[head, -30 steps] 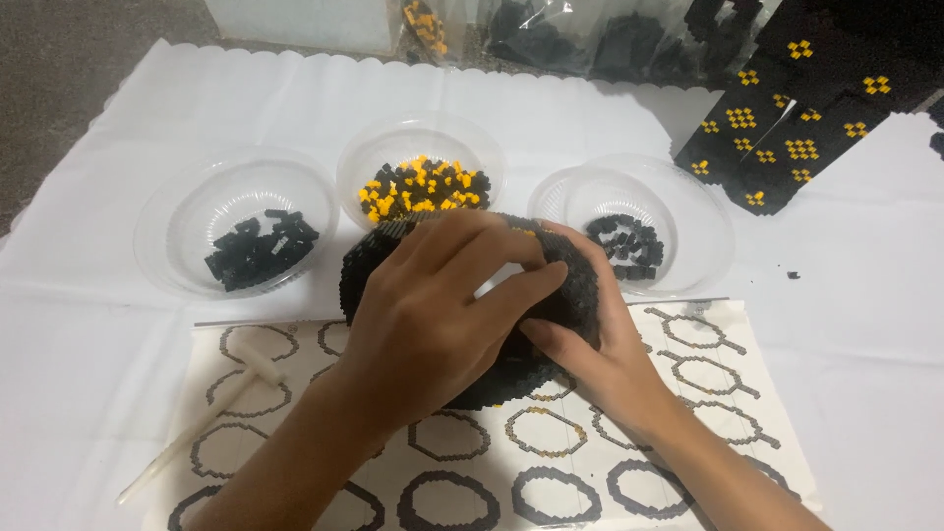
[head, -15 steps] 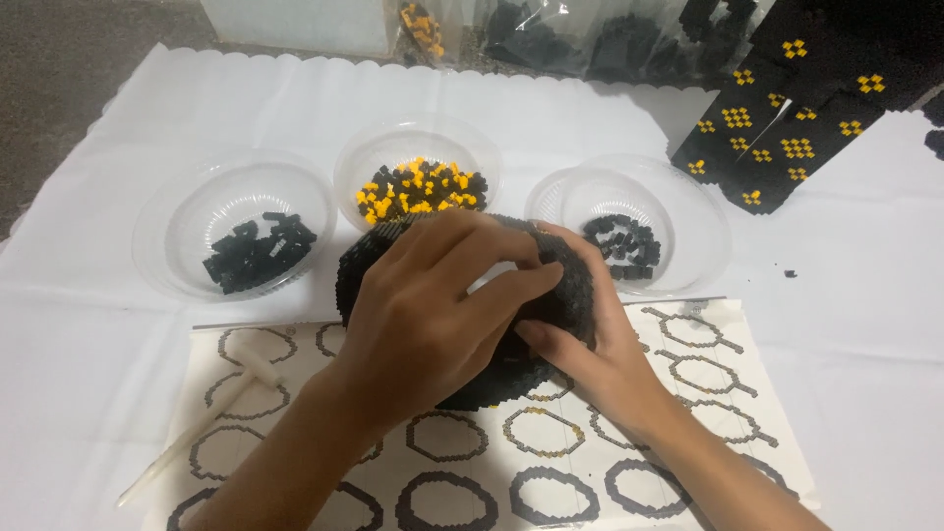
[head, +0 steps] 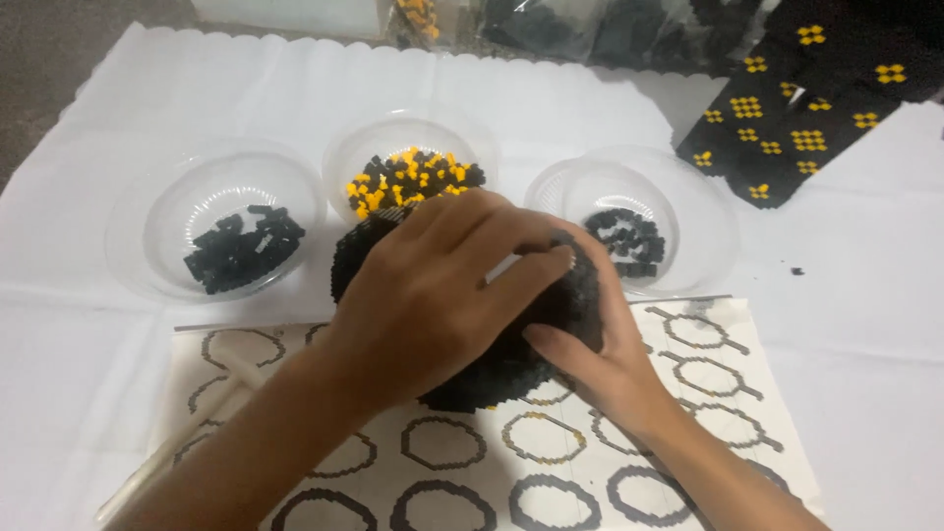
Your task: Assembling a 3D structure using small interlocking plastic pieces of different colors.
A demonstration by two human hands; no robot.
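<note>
Left hand (head: 442,285) spread flat over round black domed build of small plastic bricks (head: 565,305), fingers together, pressing on top. Right hand (head: 600,359) cups dome's right lower edge, thumb underneath, fingers wrapped behind. Dome sits directly under my left palm, on printed paper sheet of ring outlines (head: 551,462), both hands touching it. Beyond: white scalloped cloth (head: 147,88), three clear plastic bowls — black bricks left (head: 216,231), black-and-yellow middle (head: 413,177), black right (head: 629,231).

The single head-worn camera is looking steeply down, from close range, at the white-clothed table (head: 865,324) ahead.
</note>
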